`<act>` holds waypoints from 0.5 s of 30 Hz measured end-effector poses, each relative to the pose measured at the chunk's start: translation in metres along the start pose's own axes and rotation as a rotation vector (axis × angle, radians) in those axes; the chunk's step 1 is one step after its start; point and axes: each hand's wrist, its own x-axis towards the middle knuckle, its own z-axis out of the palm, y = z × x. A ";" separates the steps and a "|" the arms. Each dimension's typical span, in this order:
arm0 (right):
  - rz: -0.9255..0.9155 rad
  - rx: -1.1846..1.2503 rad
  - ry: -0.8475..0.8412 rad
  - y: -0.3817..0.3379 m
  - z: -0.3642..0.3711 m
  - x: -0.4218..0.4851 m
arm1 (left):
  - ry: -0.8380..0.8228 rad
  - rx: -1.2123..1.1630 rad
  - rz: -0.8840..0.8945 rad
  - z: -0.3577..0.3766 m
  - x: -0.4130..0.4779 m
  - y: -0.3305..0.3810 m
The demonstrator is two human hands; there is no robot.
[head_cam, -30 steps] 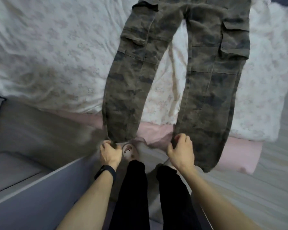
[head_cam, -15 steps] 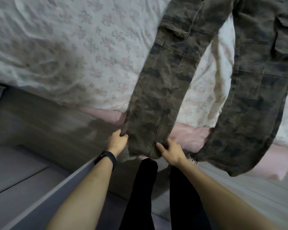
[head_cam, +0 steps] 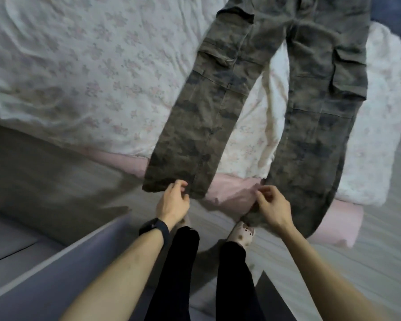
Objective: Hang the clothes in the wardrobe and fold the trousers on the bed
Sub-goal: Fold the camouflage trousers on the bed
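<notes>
Trousers (head_cam: 218, 100) waist cut off at top; right hem partly hidden.

Grey plank floor (head_cam: 368, 274) in dim, soft light — a pale grey cabinet (head_cam: 56, 286) at lower left, a bed (head_cam: 56, 100) with white floral quilt (head_cam: 102, 42) over pink sheet (head_cam: 333, 218).

Nothing here carries writing, a label, a brand mark or a number that can be read. The trousers (head_cam: 195, 135) on the bed (head_cam: 79, 66) show only a blotched camouflage pattern, seams and pocket flaps. The sheet around the trousers has a faint flower print and no letters. The black wristband (head_cam: 153, 228), just below the hem of the trousers, shows a dark face too blurred to make out. The pale shoe (head_cam: 241, 232), also below that hem, has dark holes and no legible mark.
</notes>
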 end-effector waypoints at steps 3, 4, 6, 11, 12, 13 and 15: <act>0.025 0.098 0.113 0.015 -0.066 0.015 | -0.060 -0.065 0.129 0.064 -0.031 0.069; 0.043 0.109 0.157 0.025 -0.083 0.023 | -0.080 -0.081 0.155 0.084 -0.041 0.090; 0.065 0.105 0.244 0.047 -0.117 0.039 | -0.108 -0.093 0.206 0.124 -0.065 0.135; 0.132 0.079 0.196 0.074 -0.161 0.068 | -0.106 -0.065 0.236 0.217 -0.103 0.202; 0.130 0.124 0.166 0.079 -0.166 0.075 | -0.088 -0.038 0.234 0.236 -0.106 0.213; 0.108 0.161 0.147 0.082 -0.169 0.081 | -0.073 0.004 0.221 0.252 -0.108 0.222; 0.052 0.168 0.149 0.092 -0.170 0.092 | -0.072 0.063 0.122 0.283 -0.107 0.236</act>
